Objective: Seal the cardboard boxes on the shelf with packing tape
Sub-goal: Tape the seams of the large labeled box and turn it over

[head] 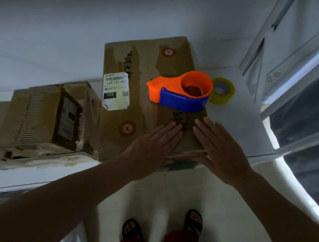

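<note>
A white shelf (245,123) runs along a pale wall, with a window frame and dark curtain at the right and a light tiled floor below. On the shelf sits a cardboard box (139,87), its top flaps closed, marked with handwriting, two round red stickers and a white shipping label (115,91). An orange and blue tape dispenser (180,91) rests on top of this box, toward its right side. Just beside the box on the bare shelf lies a yellowish roll of tape (222,91). To the left, touching the first, stands a second, more worn box (37,118).

The left hand (154,143) and the right hand (219,150) both lie flat on the near end of the box top, fingers straight and together, grasping nothing. Below, two feet in sandals stand on the floor.
</note>
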